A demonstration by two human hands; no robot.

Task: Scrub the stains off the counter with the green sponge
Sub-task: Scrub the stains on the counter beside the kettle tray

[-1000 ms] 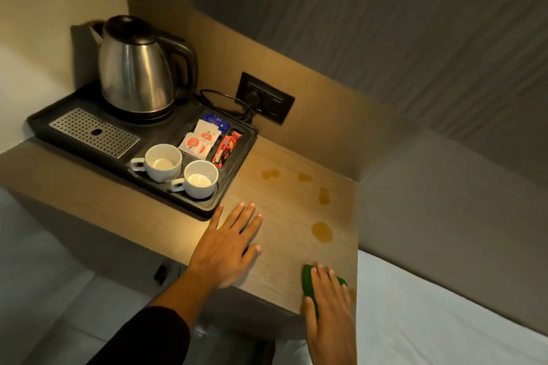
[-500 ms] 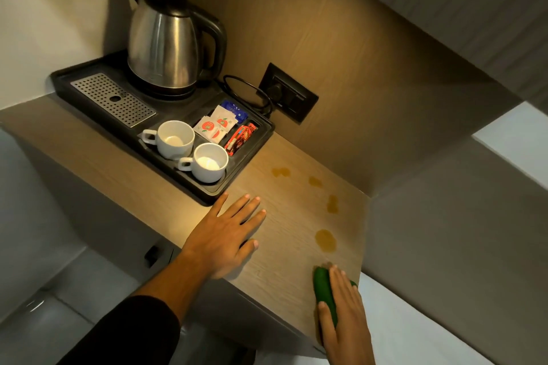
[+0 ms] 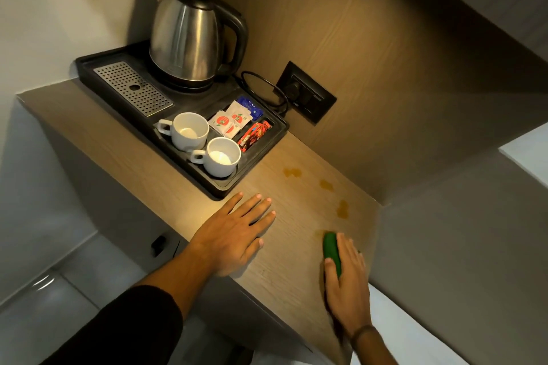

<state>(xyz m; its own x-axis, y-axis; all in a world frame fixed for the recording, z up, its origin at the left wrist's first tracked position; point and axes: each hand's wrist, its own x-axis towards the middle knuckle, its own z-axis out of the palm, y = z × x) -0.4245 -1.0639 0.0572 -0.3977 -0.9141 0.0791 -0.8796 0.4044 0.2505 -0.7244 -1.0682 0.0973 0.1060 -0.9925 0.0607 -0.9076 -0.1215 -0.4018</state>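
Note:
My right hand (image 3: 347, 278) presses the green sponge (image 3: 331, 249) flat on the wooden counter (image 3: 284, 246) near its right end; only the sponge's left edge shows past my fingers. Three yellow-brown stains lie farther back on the counter: one (image 3: 292, 172) near the tray, one (image 3: 326, 184) beside it, one (image 3: 343, 209) just beyond the sponge. A faint smear sits at the sponge's front tip. My left hand (image 3: 234, 234) rests flat on the counter with fingers spread, holding nothing.
A black tray (image 3: 225, 187) at the back left carries a steel kettle (image 3: 189, 35), two white cups (image 3: 189, 131), sachets (image 3: 234, 121) and a drip grate. A wall socket (image 3: 307, 96) with a coiled cord sits behind. White bedding (image 3: 415, 335) lies right of the counter.
My right hand has slid the sponge forward over the large stain nearest the counter's front, which no longer shows. My left hand stays flat. The camera has tilted and moved closer.

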